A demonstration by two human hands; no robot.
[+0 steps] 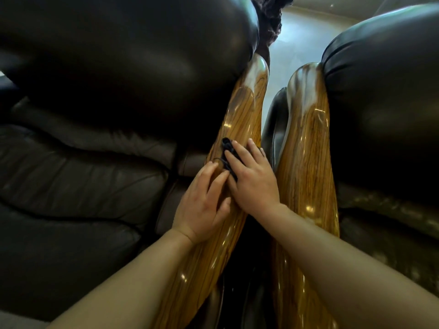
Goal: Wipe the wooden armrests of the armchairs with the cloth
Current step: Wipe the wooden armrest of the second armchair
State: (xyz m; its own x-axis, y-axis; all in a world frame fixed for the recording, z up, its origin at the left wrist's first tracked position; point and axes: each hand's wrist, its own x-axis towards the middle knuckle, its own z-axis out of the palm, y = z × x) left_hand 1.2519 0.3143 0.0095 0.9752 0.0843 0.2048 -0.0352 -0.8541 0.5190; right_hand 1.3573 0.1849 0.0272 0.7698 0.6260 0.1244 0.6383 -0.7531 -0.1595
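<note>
Two glossy wooden armrests run side by side up the middle of the view, one on the left armchair (240, 110) and one on the right armchair (306, 143). A small dark cloth (227, 148) lies on the left armrest. My right hand (251, 179) presses flat on the cloth, fingers spread, hiding most of it. My left hand (204, 203) rests just beside it on the same armrest, fingertips touching the cloth's near edge.
Dark leather cushions of the left armchair (95, 91) and the right armchair (384, 91) flank the armrests. A narrow dark gap (259, 257) separates the two chairs. Pale floor (299, 39) shows beyond.
</note>
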